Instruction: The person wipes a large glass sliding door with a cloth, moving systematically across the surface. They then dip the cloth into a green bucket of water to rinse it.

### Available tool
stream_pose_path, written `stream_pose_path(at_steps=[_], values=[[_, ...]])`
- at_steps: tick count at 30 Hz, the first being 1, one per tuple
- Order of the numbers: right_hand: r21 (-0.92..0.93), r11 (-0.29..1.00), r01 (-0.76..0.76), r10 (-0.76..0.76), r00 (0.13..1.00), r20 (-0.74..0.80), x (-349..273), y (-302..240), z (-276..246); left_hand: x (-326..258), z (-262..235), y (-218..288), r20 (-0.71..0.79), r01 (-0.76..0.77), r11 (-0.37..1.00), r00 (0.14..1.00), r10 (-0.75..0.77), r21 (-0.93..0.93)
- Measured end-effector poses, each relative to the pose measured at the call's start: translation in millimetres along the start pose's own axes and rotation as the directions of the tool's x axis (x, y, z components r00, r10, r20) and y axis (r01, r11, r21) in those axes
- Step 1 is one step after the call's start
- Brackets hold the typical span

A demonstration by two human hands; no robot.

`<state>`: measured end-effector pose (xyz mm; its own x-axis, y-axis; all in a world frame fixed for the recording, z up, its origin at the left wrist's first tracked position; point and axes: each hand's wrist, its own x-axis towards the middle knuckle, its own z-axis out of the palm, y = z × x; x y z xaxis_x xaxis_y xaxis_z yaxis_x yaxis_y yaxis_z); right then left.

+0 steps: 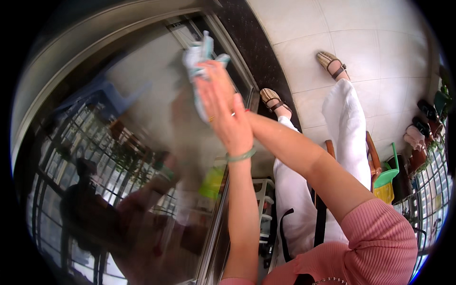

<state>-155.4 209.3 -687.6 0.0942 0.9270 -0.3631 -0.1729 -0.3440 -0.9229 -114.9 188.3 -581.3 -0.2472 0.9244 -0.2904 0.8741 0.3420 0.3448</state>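
A crumpled white and teal cloth (192,57) lies against a dark, glossy glass panel (156,123), near its far metal frame. My right hand (219,76) is on the cloth and presses it to the glass; its fingers are partly hidden and blurred. Over it lies my left hand (232,126), with fingers stretched flat and their tips reaching the cloth's edge. A pale green bangle (241,156) circles my left wrist. Both arms stretch forward, and the hands overlap.
Metal framing (232,52) borders the glass, which reflects window bars and plants. A dark sill strip (266,52) meets the pale tiled floor (304,28). To my right stand a green and yellow child's chair (387,178) and shoes (420,126). A white rack (261,199) is below my arms.
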Motion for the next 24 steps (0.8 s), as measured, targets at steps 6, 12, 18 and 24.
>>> stream_pose_path(at_steps=[6, 12, 18, 24], values=[[-0.226, 0.943, -0.245, 0.254, 0.967, 0.011, -86, 122, -63, -99, 80, -30, 0.337, 0.256, 0.967, 0.911, -0.236, -0.016], [0.197, 0.965, -0.174, 0.070, 0.893, 0.444, -154, -50, -69, -202, -12, 59, 0.081, 0.396, 0.918, 0.915, -0.394, -0.005], [0.305, 0.855, 0.419, -0.518, 0.716, 0.468, -89, -106, -48, -155, -26, 60, -0.211, 0.174, 0.982, 0.960, -0.184, -0.068], [0.138, 0.901, 0.411, -0.433, 0.865, 0.252, 41, -33, -1, -1, 57, 20, -0.353, 0.128, 0.978, 0.919, -0.178, -0.162]])
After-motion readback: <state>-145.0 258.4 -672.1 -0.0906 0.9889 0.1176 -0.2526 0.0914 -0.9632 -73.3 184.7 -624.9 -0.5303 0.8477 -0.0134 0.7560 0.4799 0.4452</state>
